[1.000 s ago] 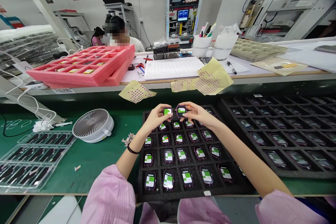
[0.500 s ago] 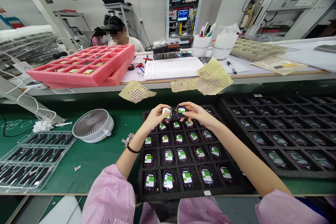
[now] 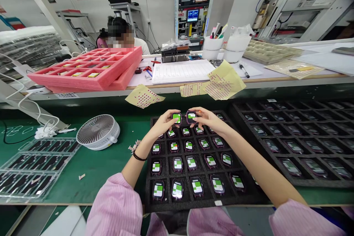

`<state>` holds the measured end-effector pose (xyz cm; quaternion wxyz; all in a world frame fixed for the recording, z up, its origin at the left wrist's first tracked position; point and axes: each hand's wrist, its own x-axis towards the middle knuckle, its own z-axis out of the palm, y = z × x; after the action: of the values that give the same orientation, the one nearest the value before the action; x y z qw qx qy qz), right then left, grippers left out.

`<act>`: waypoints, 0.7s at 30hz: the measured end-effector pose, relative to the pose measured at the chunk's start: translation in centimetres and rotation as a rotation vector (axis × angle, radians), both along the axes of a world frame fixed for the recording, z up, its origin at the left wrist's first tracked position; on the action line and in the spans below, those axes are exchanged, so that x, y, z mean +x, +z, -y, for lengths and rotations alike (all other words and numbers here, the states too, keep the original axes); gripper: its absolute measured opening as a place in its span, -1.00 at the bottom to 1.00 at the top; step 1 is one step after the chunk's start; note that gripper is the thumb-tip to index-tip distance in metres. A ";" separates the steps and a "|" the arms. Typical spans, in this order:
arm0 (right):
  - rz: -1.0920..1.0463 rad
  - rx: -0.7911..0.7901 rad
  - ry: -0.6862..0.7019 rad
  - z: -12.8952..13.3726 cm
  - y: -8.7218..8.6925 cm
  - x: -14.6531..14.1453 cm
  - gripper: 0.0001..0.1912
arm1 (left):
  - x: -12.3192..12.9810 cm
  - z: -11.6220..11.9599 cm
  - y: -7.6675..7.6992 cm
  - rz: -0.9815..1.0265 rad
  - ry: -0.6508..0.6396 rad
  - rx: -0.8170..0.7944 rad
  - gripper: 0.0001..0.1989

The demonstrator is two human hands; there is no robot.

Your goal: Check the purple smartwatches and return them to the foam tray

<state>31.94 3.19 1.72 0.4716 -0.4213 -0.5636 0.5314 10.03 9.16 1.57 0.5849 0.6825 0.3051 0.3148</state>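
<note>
My left hand (image 3: 166, 121) is closed on a smartwatch body (image 3: 176, 118) with a lit green and white screen, its thumb over the screen's edge. A second smartwatch body (image 3: 191, 117), dark-rimmed with a green and white display, is gripped in my right hand (image 3: 206, 118). Both are held side by side, a small gap apart, above the far rows of a black foam tray (image 3: 184, 202). Rows of similar lit smartwatches (image 3: 197, 186) lie in its compartments, one with some red on its screen. My hands hide part of the far row.
Another black foam tray (image 3: 269, 171) of dark-screened watches stands at the right. To the left are a white fan (image 3: 98, 132) and a clear plastic tray (image 3: 52, 167) of black parts. A shelf behind holds pink foam trays (image 3: 74, 83), papers and pen cups (image 3: 212, 48); yellow dotted sheets (image 3: 225, 81) overhang its edge.
The watch in my left hand has turned slightly, so the glare is gone and its green screen shows clearly. My right hand has barely moved. The person behind has lowered their head.
</note>
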 end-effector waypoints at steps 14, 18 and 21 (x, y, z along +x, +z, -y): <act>0.004 -0.001 -0.019 0.0 -0.1 -0.1 -0.61 | 0.5 0.3 0.0 0.040 0.045 0.019 -0.67; 0.002 -0.001 -0.016 0.0 -0.1 -0.1 -0.61 | 0.2 0.1 -0.4 0.059 -0.026 0.072 -0.57; 0.003 -0.002 -0.014 0.0 -0.2 0.0 -0.60 | 0.0 -0.1 -0.5 0.033 -0.048 0.080 -0.50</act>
<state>31.92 3.18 1.53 0.4740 -0.4264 -0.5611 0.5279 10.02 9.24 1.08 0.5695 0.7070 0.2662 0.3239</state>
